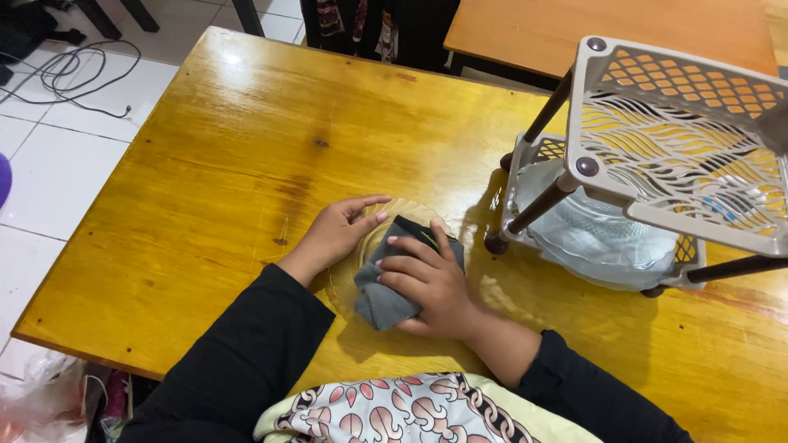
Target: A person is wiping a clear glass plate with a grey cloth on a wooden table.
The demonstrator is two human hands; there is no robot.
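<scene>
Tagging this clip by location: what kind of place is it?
Likely a home dining or kitchen area: a varnished wooden table on white tiled floor, and a plastic rack holding glass plates. The right hand presses a grey cloth onto a glass plate.

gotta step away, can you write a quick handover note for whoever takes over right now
Left hand: flat on the rim of the clear glass plate, steadying it on the wooden table.
Right hand: pressing a dark grey cloth onto the plate.
Rack: right of the hands, more glass plates stacked on its lower shelf, top shelf bare.
Done: cannot tell how much is wiped.
Left: plate not yet on the rack.
</scene>
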